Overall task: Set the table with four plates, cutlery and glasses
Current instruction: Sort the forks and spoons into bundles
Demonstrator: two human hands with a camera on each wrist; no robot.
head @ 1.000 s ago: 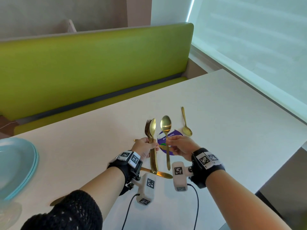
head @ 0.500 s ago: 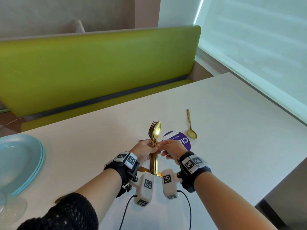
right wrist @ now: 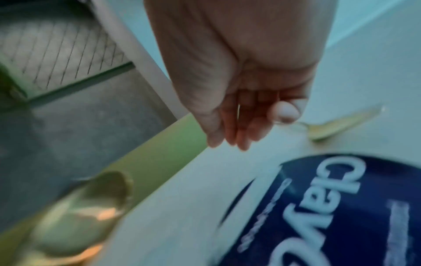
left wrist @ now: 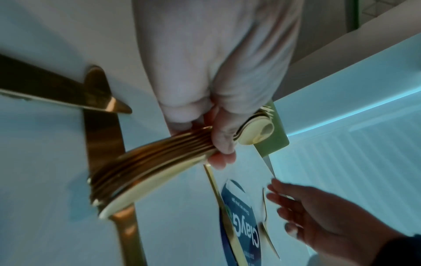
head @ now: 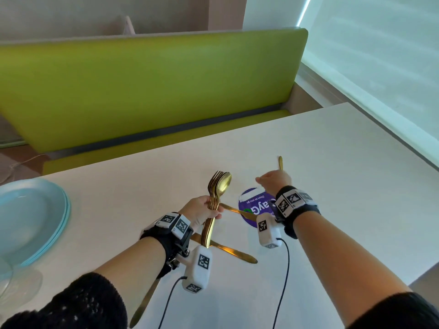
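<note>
My left hand (head: 201, 210) grips a bundle of gold forks and spoons (head: 217, 188) upright above the white table (head: 332, 186). In the left wrist view my fingers (left wrist: 222, 136) wrap round the bundle's handles (left wrist: 154, 162). My right hand (head: 272, 180) is open with straight fingers (right wrist: 237, 129) and holds nothing. It hovers over a lone gold spoon (head: 280, 162) lying on the table; the spoon's bowl (right wrist: 335, 130) shows just beside my thumb. Gold knives (head: 228, 250) lie flat below the bundle. A stack of light blue plates (head: 35, 222) sits far left.
A round purple sticker (head: 255, 207) lies on the table under my right wrist, with a knife (head: 237, 211) across its edge. Another knife (head: 145, 302) lies under my left forearm. A clear glass (head: 14, 283) stands at the bottom left. A green bench (head: 142, 86) runs behind the table.
My right hand added the spoon it held to the bundle in my left hand, let go, and moved right and away to the lone spoon. The left hand kept its grip.
</note>
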